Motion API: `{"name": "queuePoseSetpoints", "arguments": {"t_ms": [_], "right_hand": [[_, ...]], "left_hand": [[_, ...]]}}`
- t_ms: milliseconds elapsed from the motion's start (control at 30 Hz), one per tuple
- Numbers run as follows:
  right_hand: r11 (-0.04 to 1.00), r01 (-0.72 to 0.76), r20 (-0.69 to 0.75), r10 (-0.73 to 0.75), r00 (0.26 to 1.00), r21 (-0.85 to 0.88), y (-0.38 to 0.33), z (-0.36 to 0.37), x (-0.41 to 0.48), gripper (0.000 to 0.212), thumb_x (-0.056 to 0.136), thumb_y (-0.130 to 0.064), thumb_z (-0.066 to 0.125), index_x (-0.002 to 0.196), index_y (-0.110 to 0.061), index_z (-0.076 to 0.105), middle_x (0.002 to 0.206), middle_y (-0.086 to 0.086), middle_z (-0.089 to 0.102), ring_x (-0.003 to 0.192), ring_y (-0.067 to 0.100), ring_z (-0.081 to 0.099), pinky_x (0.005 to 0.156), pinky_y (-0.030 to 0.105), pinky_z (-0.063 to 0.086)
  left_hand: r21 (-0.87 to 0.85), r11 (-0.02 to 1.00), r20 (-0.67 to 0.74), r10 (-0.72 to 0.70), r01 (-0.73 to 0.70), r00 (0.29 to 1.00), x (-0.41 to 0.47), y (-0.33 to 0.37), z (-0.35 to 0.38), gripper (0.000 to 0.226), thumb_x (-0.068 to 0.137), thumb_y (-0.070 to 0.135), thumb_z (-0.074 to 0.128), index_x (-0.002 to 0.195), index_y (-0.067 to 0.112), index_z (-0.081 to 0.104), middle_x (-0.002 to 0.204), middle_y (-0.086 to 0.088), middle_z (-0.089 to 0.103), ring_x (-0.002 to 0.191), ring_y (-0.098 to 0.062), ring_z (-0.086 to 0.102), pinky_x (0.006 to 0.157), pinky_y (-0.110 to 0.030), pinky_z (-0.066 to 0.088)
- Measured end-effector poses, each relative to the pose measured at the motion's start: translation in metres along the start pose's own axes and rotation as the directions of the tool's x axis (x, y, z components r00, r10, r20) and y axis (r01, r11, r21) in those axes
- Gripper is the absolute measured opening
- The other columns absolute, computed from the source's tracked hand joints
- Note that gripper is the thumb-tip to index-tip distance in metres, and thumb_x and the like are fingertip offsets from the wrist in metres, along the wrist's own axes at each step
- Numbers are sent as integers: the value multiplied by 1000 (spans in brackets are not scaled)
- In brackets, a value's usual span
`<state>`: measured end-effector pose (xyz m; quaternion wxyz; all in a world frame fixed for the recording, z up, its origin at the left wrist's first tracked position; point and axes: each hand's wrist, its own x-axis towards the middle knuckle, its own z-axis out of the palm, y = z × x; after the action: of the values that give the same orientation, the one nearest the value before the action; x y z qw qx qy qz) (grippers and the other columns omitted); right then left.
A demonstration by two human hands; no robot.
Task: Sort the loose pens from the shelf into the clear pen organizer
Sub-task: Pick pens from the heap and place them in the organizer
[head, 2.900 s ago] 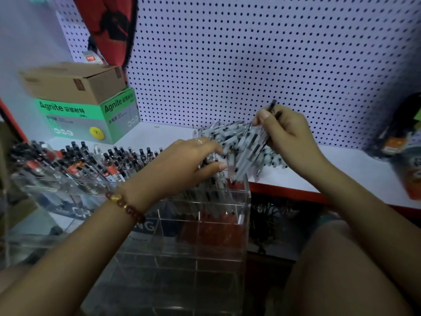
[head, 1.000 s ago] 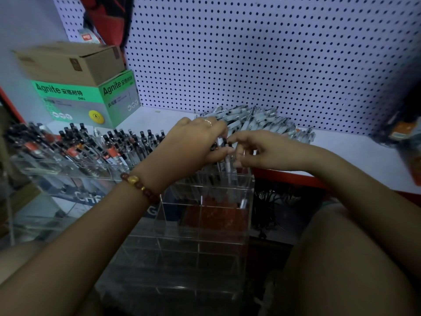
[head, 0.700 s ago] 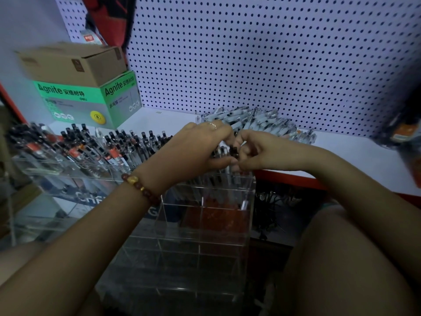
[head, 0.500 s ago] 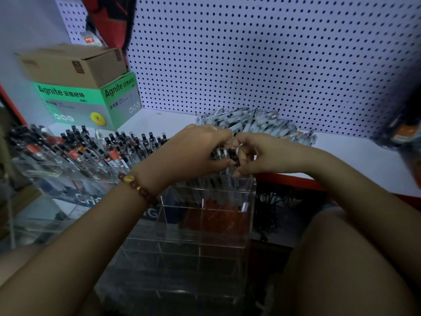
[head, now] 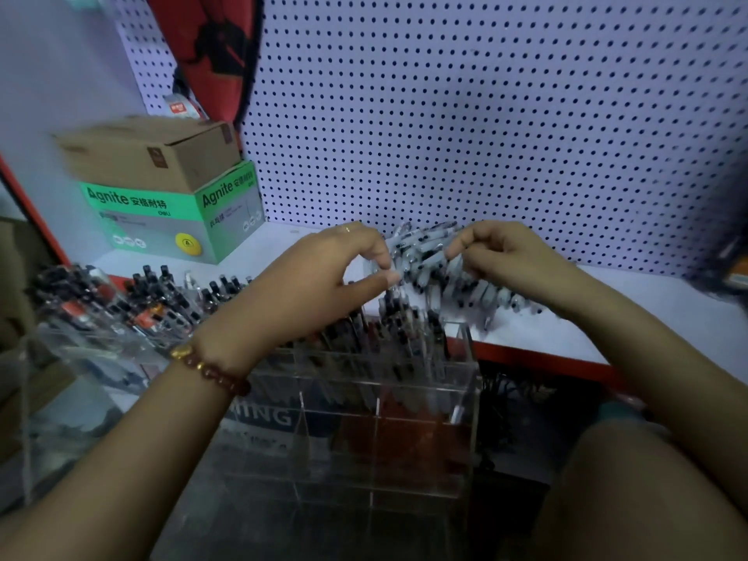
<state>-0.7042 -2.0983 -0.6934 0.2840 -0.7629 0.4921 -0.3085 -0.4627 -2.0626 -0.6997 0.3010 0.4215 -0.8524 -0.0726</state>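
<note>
- loose pens: heaped on white shelf, just behind clear pen organizer.
- stood pens: upright in organizer's back row.
- left hand: grip bent in a thumb-and-forefinger c at pile's left edge; hold unreadable, blurred.
- right hand: grip curled onto pile top, closed on some loose pens.

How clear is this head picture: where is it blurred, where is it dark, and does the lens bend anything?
Head view: the light is dim and bluish; motion blur smears the loose pens and the cardboard box; the organizer sinks into shadow lower down, with small glints on its dividers; the wide lens curves the pegboard rows towards the edges.
</note>
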Motion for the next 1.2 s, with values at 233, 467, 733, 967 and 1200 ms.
{"name": "queuePoseSetpoints", "arguments": {"t_ms": [233, 467, 733, 967, 1200], "right_hand": [[993, 63, 51, -58, 997, -100, -11, 25, 76, 19, 97, -9, 48, 100, -11, 66, 75, -1, 62, 63, 19, 52, 58, 21, 43], [741, 212, 290, -24, 957, -637, 11, 70, 167, 23, 96, -17, 47, 111, -20, 64, 111, 0, 64, 99, 20, 58, 87, 34, 49], [560, 147, 317, 220, 923, -815, 6, 107, 209, 43, 87, -37, 66, 57, -16, 43, 59, -2, 44, 57, 16, 43, 62, 26, 39], [611, 59, 271, 261, 927, -789, 1, 124, 205, 40, 84, -19, 68, 58, -14, 37, 58, -1, 35, 51, 13, 32, 52, 24, 30], [875, -98, 123, 176, 977, -475, -37, 102, 210, 16, 82, -13, 60, 71, -7, 51, 68, 2, 42, 62, 14, 40, 61, 25, 34]], "left_hand": [[48, 995, -132, -79, 86, 988, 6, -38, -18, 5, 94, 28, 54, 92, 27, 58, 100, 13, 59, 86, 5, 50, 64, -9, 34], [181, 958, -211, -183, 222, 960, 7, -60, -18, 6, 94, 23, 55, 90, 23, 59, 95, 12, 59, 69, 11, 48, 70, -27, 29], [192, 928, -291, -255, 318, 922, 4, -65, -22, 10, 93, 22, 52, 86, 23, 58, 91, 11, 61, 86, -9, 54, 74, -26, 31], [114, 921, -338, -316, 372, 886, 4, -66, -24, 12, 92, 22, 51, 88, 22, 62, 92, 10, 65, 79, -6, 55, 65, -25, 33], [-190, 914, -356, -404, 358, 843, 7, -77, -26, 10, 92, 14, 53, 95, 22, 55, 103, 7, 59, 87, -3, 55, 79, -33, 49]]}}
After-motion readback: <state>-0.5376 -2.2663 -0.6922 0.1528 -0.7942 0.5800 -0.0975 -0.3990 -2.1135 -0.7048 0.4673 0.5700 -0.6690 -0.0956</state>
